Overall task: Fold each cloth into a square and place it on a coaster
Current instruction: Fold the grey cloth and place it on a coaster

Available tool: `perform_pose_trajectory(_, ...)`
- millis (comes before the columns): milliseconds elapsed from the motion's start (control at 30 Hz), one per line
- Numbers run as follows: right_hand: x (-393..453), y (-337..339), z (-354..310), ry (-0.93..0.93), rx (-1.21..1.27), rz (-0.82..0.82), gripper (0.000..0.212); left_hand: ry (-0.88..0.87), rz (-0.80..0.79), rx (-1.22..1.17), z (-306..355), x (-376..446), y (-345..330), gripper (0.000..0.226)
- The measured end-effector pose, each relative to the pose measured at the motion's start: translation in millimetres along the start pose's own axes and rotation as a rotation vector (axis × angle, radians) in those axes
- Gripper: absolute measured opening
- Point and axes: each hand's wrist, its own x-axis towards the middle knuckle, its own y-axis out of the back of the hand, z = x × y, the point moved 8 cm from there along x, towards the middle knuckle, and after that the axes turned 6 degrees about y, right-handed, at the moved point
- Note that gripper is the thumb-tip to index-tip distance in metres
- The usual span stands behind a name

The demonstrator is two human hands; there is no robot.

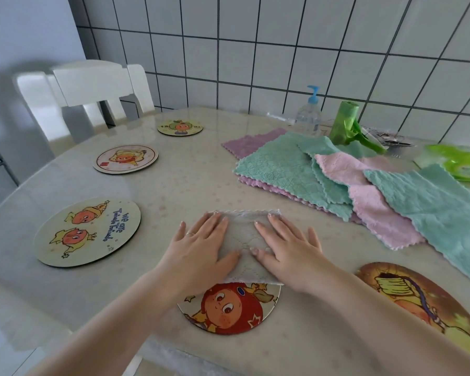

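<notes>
**Pressing a folded grey cloth flat, half over a coaster**

Pressing down with straight, spread fingers, the left hand and the right hand lie palm-down side by side on a folded grey cloth. The cloth shows between the two hands and beyond the fingertips, its far edge lying on the bare worktop. Its near edge overlaps the far part of a round coaster with a red cartoon face; the rest of that coaster shows below the wrists. The left hand wears a ring.

To the left lies a larger coaster with two orange figures, well apart from the cloth. Further back lie a pale coaster and a small yellow-green coaster. At the right near edge a brown and yellow coaster is partly cut off by the frame.

Behind the right hand, a loose pile of cloths in teal, pink and lilac spreads across the worktop, overlapping each other. Beyond it stand a clear pump bottle with a blue top, a roll of green bags and what seems to be green ribbon. A white chair stands at the far left corner.
</notes>
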Motion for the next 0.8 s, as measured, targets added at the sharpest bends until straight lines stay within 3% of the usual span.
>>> perform_pose_trajectory(233, -10.1, -1.6, 16.4, -0.071, 0.036, 0.0, 0.066, 0.065, -0.038, -0.007, -12.9, -5.8, 0.6, 0.078)
perform_pose_trajectory(367, -31.3, 17.0, 25.3, -0.07, 0.071, 0.192, 0.067, 0.105, 0.021, -0.088, -30.6, -26.2, 5.1, 0.084)
perform_pose_trajectory(467, -44.3, 23.7, 30.6, -0.066, 0.119, 0.285, 0.068, 0.124, 0.064, -0.197, -38.7, -41.0, 10.7, 0.075)
perform_pose_trajectory(800, -29.5, 21.8, 18.0, -0.02, 0.27, 0.318, 0.059, 0.071, 0.082, -0.368, -20.3, -26.6, 15.7, 0.046)
